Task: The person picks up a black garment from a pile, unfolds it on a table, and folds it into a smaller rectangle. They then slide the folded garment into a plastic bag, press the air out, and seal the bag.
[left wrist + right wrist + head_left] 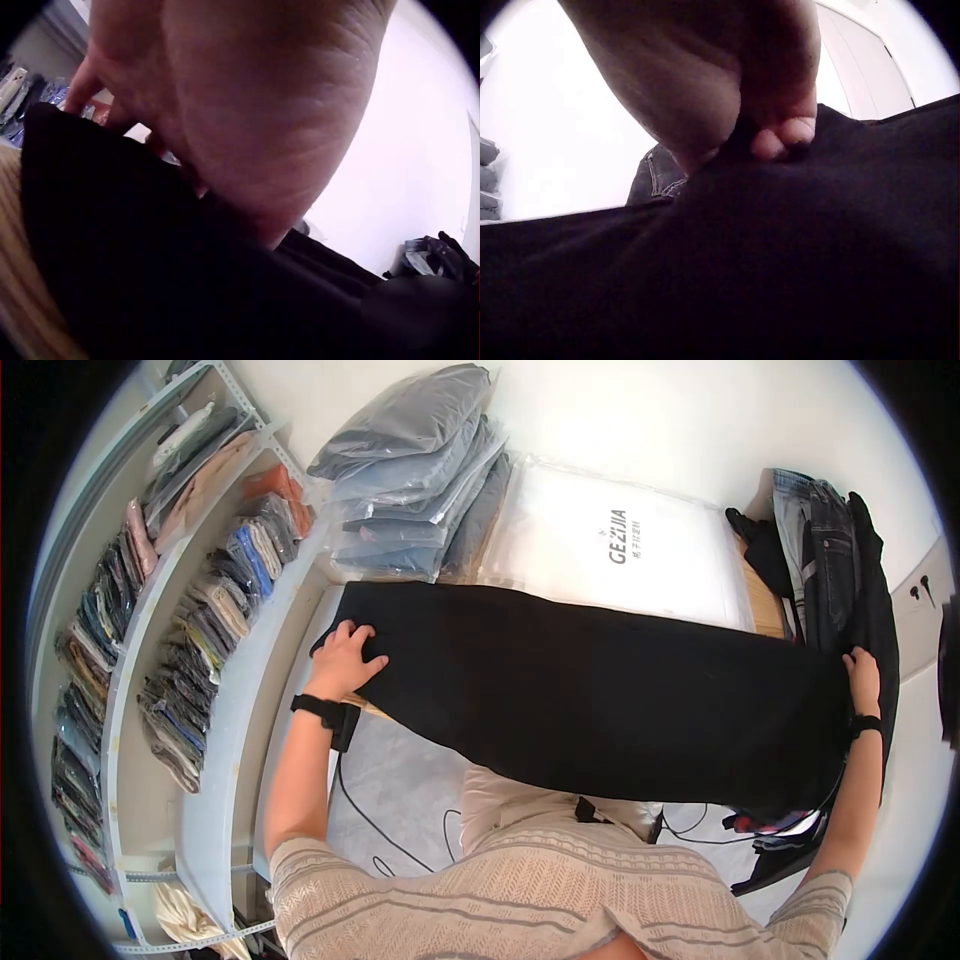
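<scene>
A long black garment (600,690) lies spread lengthwise across the table in the head view, its lower edge hanging toward the person's lap. At its left end, my left hand (345,660) rests on the cloth with fingers and thumb spread. The left wrist view shows the palm (255,112) close over the dark fabric. My right hand (864,678) grips the garment's right end. In the right wrist view its curled fingertips (784,139) pinch a fold of the black cloth.
Bagged garments (410,480) are stacked at the back left, beside a pile of white printed bags (610,540). Jeans (830,550) hang over the right side. Shelves (235,690) of packed clothes line the left. A cable (375,825) trails below the table.
</scene>
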Tool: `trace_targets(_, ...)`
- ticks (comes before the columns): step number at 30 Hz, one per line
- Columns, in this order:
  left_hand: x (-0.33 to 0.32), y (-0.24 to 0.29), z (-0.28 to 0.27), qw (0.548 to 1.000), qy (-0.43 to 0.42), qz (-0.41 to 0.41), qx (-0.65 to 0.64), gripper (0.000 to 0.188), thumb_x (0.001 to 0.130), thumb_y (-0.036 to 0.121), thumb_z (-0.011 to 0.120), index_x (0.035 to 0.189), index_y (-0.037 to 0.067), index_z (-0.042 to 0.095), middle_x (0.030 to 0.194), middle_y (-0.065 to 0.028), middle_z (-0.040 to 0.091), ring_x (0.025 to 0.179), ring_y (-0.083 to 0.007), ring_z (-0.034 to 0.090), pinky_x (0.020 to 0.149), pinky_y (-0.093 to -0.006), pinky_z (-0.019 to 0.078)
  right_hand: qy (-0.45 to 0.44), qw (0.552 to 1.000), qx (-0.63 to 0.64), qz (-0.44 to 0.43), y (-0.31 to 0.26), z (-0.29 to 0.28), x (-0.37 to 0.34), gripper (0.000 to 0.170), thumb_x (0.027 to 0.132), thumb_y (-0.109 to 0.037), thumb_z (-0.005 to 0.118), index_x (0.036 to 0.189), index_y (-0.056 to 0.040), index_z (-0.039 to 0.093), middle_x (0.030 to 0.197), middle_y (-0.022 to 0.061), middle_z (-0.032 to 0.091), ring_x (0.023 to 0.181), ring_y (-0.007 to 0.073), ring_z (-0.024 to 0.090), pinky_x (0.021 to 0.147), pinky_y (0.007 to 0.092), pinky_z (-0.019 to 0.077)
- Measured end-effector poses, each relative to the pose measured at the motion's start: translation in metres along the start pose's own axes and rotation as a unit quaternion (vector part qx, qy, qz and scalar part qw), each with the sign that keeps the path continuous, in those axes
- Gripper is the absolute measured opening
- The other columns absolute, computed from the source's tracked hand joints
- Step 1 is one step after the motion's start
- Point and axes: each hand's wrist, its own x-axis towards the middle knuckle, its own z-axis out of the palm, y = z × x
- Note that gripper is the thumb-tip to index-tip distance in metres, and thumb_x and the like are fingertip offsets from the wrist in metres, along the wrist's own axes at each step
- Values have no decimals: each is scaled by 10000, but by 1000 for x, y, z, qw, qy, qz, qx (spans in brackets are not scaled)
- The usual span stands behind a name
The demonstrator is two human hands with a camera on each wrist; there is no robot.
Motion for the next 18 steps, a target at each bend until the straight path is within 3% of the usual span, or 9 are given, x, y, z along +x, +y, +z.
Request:
trace_targets(3, -11, -1, -6, 998, -50, -32, 1, 523, 772, 438, 691, 1209, 185, 555, 1304, -136, 463, 1220, -332, 470, 954, -492, 426, 12, 999, -31, 20, -13, -3, -2, 231, 865, -193, 636, 887, 29, 577, 894, 257, 618, 905, 438, 578, 760, 471, 473)
trace_targets(6, -16, -4, 5, 1000, -18, -22, 2, 559, 781, 432, 684, 1254, 172, 538, 1353, -164, 439, 1256, -340, 441, 984, -493, 401, -47, 998, -17, 31, -9, 15, -1, 225, 868, -183, 632, 888, 29, 558, 913, 252, 616, 904, 434, 578, 776, 477, 473)
trace_targets(8, -17, -3, 6, 1000, -12, -24, 16, 610, 788, 426, 678, 1311, 159, 511, 1404, -185, 405, 1305, -350, 389, 1021, -488, 370, 9, 999, -36, 3, -26, 8, -1, 270, 848, -190, 652, 997, 23, 580, 970, 240, 620, 968, 414, 585, 831, 446, 480)
trace_targets(9, -20, 1, -1, 999, -29, -23, 24, 640, 793, 405, 683, 1352, 169, 479, 1442, -197, 366, 1342, -359, 341, 1043, -493, 351, 50, 998, -39, 0, -59, -6, -4, 297, 838, -190, 660, 1032, 22, 586, 987, 235, 622, 988, 406, 588, 847, 432, 481)
trace_targets(11, -22, 17, -22, 998, -53, -3, 30, 659, 810, 365, 680, 1392, 177, 437, 1479, -194, 323, 1375, -356, 293, 1065, -496, 328, 57, 994, 71, -63, -121, -36, -8, 335, 824, -182, 666, 1091, 5, 588, 1012, 223, 625, 1003, 387, 597, 850, 414, 485)
trace_targets(14, -14, 56, -54, 990, -19, 123, -72, 535, 877, 254, 612, 1363, 100, 451, 1409, -167, 435, 1309, -348, 392, 1062, -425, 357, -167, 959, 218, -70, -220, -67, -24, 245, 803, -186, 689, 956, -1, 642, 932, 185, 661, 899, 325, 643, 792, 368, 499)
trace_targets(15, -8, 70, -59, 978, 0, 180, -105, 484, 890, 231, 593, 1333, 70, 479, 1366, -172, 485, 1271, -345, 440, 1048, -405, 376, -203, 937, 254, -128, -235, -56, -29, 265, 782, -136, 698, 998, 5, 637, 949, 162, 672, 888, 281, 652, 788, 348, 495)
trace_targets(17, 13, 99, -55, 959, -15, 246, -141, 437, 895, 208, 582, 1293, 45, 506, 1317, -175, 522, 1230, -340, 476, 1028, -393, 393, -271, 910, 262, -171, -261, -38, -32, 296, 771, -124, 700, 1033, -2, 638, 994, 161, 672, 944, 288, 642, 826, 354, 492)
trace_targets(18, 23, 112, -51, 937, -30, 301, -173, 392, 900, 185, 571, 1254, 20, 532, 1269, -179, 559, 1190, -335, 511, 1008, -381, 411, -254, 923, 233, -169, -269, -25, -33, 283, 770, -111, 693, 1029, -10, 639, 1005, 162, 668, 965, 298, 633, 836, 367, 489)
